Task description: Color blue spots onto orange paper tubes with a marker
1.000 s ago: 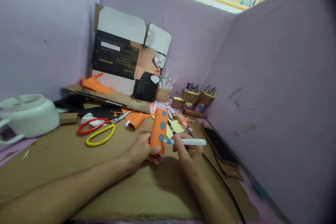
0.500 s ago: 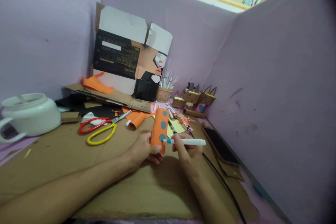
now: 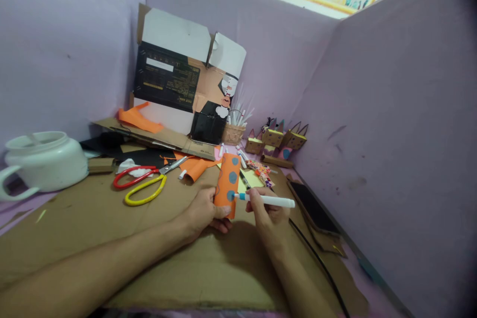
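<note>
Item, one orange piece, long and rounded, marked with blue-grey dots down the side facing right and with curved outlines farther left; held upright, slightly tilted, above the cardboard sheet in front of you.

Item, your left hand: fingers closed around the lower end of the piece, thumb across its front.

Item, your right hand: fingers pinching a white marker with a blue collar, held nearly level, its tip at the lowest full dot.

Just beyond your hands: a dark pen, lying by yellow paper; a curled orange sheet.

To your left: scissors, one handle red, one yellow, blades apart from the orange piece; farther out, a white pot with a side handle.

To your right: a black cable and a dark phone.

At the back: an opened-out box, standing; a small basket of white sticks; cardboard figures with pointed ears.
</note>
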Demonstrator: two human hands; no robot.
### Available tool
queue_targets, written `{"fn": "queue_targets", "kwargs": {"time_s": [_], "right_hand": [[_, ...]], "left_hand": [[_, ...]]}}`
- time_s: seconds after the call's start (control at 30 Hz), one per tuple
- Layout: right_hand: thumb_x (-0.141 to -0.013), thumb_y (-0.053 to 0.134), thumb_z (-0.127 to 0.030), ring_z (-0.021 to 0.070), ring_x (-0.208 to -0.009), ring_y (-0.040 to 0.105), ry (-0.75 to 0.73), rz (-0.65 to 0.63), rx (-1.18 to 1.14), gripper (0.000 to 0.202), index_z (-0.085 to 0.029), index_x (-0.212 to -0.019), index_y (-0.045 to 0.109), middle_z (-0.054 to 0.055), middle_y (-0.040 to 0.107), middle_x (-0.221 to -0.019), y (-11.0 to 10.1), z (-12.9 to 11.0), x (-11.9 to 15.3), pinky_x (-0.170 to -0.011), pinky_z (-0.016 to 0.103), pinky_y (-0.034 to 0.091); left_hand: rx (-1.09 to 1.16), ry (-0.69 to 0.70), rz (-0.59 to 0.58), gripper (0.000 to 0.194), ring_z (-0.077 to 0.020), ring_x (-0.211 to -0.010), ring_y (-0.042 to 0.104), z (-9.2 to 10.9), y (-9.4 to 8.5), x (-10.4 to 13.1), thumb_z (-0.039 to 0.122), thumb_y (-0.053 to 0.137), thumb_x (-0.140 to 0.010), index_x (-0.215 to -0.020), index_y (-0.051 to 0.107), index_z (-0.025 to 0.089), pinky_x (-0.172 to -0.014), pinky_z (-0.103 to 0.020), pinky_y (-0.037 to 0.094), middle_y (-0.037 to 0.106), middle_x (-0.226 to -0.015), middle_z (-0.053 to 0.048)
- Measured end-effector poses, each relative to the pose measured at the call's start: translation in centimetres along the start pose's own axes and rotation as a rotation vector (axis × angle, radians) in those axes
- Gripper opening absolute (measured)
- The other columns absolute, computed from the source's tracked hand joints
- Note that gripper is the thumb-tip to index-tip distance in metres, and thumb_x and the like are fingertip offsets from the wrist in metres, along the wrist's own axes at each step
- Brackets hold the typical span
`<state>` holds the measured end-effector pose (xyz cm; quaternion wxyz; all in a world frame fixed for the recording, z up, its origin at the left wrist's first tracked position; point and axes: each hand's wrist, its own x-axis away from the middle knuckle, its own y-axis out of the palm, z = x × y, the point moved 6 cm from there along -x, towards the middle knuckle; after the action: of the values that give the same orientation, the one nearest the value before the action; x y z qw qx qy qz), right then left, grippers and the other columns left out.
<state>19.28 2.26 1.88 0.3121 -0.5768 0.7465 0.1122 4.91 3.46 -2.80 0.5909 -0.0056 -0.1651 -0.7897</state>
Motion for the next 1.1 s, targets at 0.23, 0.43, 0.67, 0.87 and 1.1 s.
{"fn": "queue_targets", "kwargs": {"time_s": [0.23, 0.43, 0.67, 0.87, 1.1], "right_hand": [[-0.084, 0.057, -0.038, 0.0105, -0.042, 0.051, 0.034, -0.048, -0.041, 0.028, -0.016, -0.068, 0.063, -0.002, 0.055, -0.047, 0.37, 0.06, 0.36, -0.042, 0.021, 0.041], [-0.084, 0.056, -0.037, 0.0111, -0.043, 0.053, 0.004, -0.049, -0.009, 0.028, -0.016, -0.066, 0.063, -0.002, 0.056, -0.048, 0.20, -0.52, 0.18, -0.043, 0.021, 0.042], [-0.085, 0.056, -0.038, 0.0118, -0.044, 0.053, 0.005, -0.039, -0.006, 0.028, -0.016, -0.068, 0.063, -0.001, 0.056, -0.048, 0.20, -0.40, 0.23, -0.043, 0.022, 0.042], [-0.084, 0.056, -0.038, 0.0112, -0.041, 0.051, 0.008, -0.050, -0.011, 0.030, -0.016, -0.065, 0.061, -0.002, 0.054, -0.045, 0.24, -0.58, 0.24, -0.041, 0.022, 0.041], [-0.085, 0.056, -0.038, 0.0118, -0.043, 0.052, 0.008, -0.055, -0.027, 0.030, -0.016, -0.066, 0.062, -0.001, 0.055, -0.048, 0.24, -0.34, 0.28, -0.042, 0.023, 0.042]], "left_hand": [[0.001, -0.006, 0.001, 0.038, -0.0142, -0.048, 0.062, 0.00, -0.10, -0.23, 0.023, 0.074, -0.056, -0.085, 0.051, 0.014, -0.044, -0.023, 0.051, 0.064, -0.062, -0.001], [0.013, 0.000, -0.003, 0.044, -0.0138, -0.048, 0.062, -0.02, -0.04, -0.12, 0.026, 0.078, -0.053, -0.086, 0.051, 0.013, -0.044, -0.023, 0.051, 0.064, -0.063, -0.001], [0.009, 0.002, -0.006, 0.046, -0.0142, -0.048, 0.062, -0.11, -0.06, -0.20, 0.029, 0.078, -0.052, -0.086, 0.051, 0.014, -0.043, -0.023, 0.051, 0.064, -0.061, -0.001], [0.015, 0.000, -0.007, 0.047, -0.0136, -0.049, 0.062, -0.03, -0.09, -0.17, 0.029, 0.080, -0.050, -0.085, 0.051, 0.014, -0.043, -0.023, 0.051, 0.064, -0.063, -0.001], [0.015, 0.010, -0.020, 0.043, -0.0141, -0.050, 0.063, 0.01, -0.09, -0.07, 0.027, 0.079, -0.055, -0.084, 0.051, 0.014, -0.045, -0.024, 0.052, 0.064, -0.064, -0.001]]}}
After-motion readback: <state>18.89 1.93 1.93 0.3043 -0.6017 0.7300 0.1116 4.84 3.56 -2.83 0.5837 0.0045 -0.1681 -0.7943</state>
